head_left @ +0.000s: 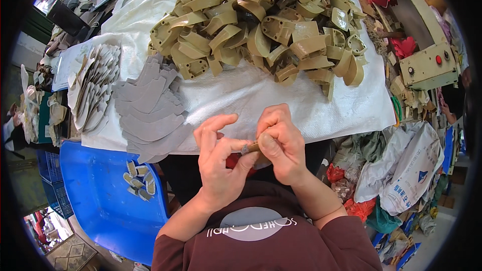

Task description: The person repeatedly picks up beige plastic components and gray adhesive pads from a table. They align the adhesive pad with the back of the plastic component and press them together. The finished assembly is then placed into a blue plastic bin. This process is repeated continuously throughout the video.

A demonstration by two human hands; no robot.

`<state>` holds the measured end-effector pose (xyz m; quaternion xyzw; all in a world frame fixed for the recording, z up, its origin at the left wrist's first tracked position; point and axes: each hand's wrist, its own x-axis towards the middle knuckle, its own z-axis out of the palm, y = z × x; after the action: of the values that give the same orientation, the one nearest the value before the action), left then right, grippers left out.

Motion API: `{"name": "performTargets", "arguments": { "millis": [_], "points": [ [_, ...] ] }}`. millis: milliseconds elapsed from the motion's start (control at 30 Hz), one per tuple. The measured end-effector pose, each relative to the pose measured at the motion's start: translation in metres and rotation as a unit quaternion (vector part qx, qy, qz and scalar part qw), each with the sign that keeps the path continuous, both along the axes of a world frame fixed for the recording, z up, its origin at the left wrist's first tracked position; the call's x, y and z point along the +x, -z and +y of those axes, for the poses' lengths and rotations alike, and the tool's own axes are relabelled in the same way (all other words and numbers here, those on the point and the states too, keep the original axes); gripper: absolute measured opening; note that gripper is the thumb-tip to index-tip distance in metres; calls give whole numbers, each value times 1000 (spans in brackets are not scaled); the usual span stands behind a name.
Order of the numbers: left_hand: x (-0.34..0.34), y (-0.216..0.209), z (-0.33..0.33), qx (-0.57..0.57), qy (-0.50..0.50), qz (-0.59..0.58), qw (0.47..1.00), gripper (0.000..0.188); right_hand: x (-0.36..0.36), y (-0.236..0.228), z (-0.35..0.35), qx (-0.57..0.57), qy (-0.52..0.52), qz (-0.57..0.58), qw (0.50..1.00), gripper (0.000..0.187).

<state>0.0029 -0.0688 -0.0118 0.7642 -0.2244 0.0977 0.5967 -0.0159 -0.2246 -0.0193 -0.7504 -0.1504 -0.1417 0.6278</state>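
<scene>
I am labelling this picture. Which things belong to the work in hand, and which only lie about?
In hand:
left hand
right hand
small brown piece

Lying about:
olive curved parts
grey cut sheets
blue tray
white sacks

A single head-worn fisheye view looks steeply down from just above the person's chest, close over both hands (251, 150), facing forward across the white-covered surface (261, 95); edges bend toward the rim.

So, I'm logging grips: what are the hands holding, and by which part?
Both hands pinch one small tan piece: the left hand and the right hand grip it between thumb and fingers at opposite ends; what it is cannot be told.
</scene>
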Motion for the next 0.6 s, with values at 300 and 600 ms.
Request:
{"name": "performTargets", "arguments": {
  "millis": [300,600],
  "points": [
    [6,7,13,29,33,-187,981,14,2,-5,-18,198,-128,241,941,53],
    [4,20,16,-216,232,343,885,81,5,-21,-7,-51,-92,-12,994,61]
  ]
}}
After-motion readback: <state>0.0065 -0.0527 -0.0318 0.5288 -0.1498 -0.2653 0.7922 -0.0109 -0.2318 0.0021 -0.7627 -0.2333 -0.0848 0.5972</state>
